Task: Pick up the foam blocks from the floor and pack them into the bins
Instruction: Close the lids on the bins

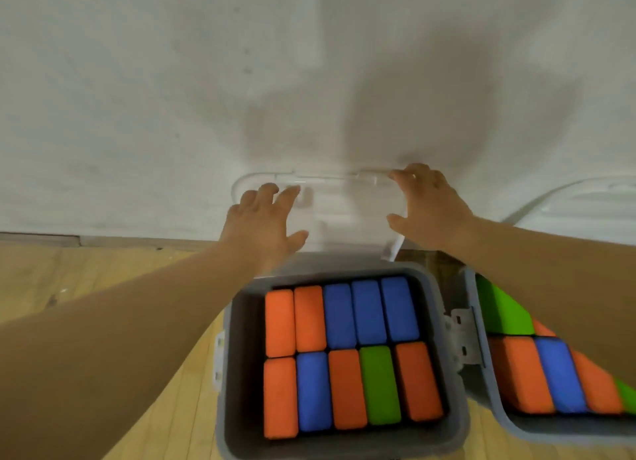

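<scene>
Ten blocks (347, 388): fill grey bin (241, 373) — packed
Left hand (263, 220): flat on clear lid (344, 206)
Right hand (432, 211): hooks its top edge — closing remains

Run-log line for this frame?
left hand: touches clear lid | right hand: grips lid's top edge | lid: raised open | grey bin: packed with foam blocks

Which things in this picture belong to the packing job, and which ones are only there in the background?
Job: left hand and right hand, both on the clear lid; grey bin packed with foam blocks; second bin, also holding blocks.

Not the job: white wall; wooden floor; baseboard.
</scene>
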The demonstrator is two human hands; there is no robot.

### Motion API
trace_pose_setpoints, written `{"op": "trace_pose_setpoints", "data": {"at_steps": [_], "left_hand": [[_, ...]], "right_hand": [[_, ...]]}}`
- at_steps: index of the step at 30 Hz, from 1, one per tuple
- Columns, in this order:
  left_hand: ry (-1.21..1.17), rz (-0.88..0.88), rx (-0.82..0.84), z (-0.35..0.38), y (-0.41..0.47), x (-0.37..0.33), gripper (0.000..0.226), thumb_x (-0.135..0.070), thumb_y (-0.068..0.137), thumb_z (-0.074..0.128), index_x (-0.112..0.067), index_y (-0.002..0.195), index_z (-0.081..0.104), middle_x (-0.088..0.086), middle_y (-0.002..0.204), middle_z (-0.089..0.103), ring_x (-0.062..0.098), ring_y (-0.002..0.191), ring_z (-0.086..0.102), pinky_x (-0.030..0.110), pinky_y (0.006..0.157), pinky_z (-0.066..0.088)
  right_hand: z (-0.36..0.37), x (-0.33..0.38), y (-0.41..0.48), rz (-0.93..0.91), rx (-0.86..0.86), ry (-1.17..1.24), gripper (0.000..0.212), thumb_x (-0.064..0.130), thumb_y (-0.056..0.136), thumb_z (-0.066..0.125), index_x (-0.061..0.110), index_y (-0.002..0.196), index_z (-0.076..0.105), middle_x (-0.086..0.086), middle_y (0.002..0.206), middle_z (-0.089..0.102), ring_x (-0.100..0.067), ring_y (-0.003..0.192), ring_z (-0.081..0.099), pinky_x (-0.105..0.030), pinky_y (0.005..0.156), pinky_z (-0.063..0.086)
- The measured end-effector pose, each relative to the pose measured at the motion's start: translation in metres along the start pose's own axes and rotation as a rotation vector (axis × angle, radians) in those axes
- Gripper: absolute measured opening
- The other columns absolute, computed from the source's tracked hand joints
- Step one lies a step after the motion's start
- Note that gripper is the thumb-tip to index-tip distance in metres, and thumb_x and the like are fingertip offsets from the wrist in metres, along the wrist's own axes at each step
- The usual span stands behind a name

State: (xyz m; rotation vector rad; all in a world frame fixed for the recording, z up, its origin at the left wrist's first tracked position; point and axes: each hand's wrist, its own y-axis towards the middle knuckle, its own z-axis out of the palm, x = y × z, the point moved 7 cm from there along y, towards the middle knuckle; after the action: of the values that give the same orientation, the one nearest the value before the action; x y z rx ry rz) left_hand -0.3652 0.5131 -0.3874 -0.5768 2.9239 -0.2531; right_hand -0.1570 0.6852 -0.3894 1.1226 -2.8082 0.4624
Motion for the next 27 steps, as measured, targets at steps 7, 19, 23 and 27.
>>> {"op": "trace_pose_setpoints", "data": {"at_steps": [7, 19, 23, 27], "left_hand": [[0.001, -0.058, 0.045, 0.016, 0.058, -0.006, 0.078, -0.063, 0.094, 0.051, -0.026, 0.158, 0.026, 0.003, 0.153, 0.034, 0.034, 0.135, 0.037, 0.049, 0.109, 0.036], [-0.668, -0.590, -0.078, 0.028, -0.021, 0.000, 0.062, -0.066, 0.093, 0.052, -0.034, 0.145, 0.038, -0.007, 0.129, 0.032, 0.021, 0.118, 0.049, 0.036, 0.093, 0.045], [-0.923, -0.853, -0.190, 0.039, -0.071, 0.016, 0.067, -0.062, 0.092, 0.061, -0.032, 0.146, 0.037, -0.006, 0.133, 0.031, 0.021, 0.111, 0.050, 0.030, 0.083, 0.040], [-1.156, -1.075, -0.320, 0.059, -0.116, 0.048, 0.093, -0.043, 0.086, 0.079, -0.029, 0.158, 0.023, 0.002, 0.150, 0.042, 0.020, 0.120, 0.053, 0.031, 0.087, 0.046]], "right_hand": [[0.019, -0.013, 0.031, -0.090, -0.055, 0.003, 0.075, 0.044, 0.092, 0.062, 0.022, 0.153, 0.024, -0.015, 0.148, 0.036, -0.037, 0.136, 0.036, -0.049, 0.112, 0.041], [0.036, 0.026, 0.004, -0.266, 0.184, 0.433, 0.053, 0.049, 0.104, 0.045, 0.034, 0.154, 0.035, 0.011, 0.148, 0.049, -0.006, 0.128, 0.049, -0.024, 0.103, 0.036], [0.030, 0.074, -0.018, -0.300, 0.199, 0.513, 0.053, 0.049, 0.094, 0.064, 0.038, 0.144, 0.050, 0.029, 0.109, 0.054, 0.007, 0.096, 0.051, -0.018, 0.089, 0.043], [0.038, 0.133, -0.053, -0.326, 0.373, 0.580, 0.041, 0.055, 0.090, 0.066, 0.044, 0.129, 0.060, 0.016, 0.090, 0.064, -0.001, 0.085, 0.060, -0.020, 0.076, 0.048]]}}
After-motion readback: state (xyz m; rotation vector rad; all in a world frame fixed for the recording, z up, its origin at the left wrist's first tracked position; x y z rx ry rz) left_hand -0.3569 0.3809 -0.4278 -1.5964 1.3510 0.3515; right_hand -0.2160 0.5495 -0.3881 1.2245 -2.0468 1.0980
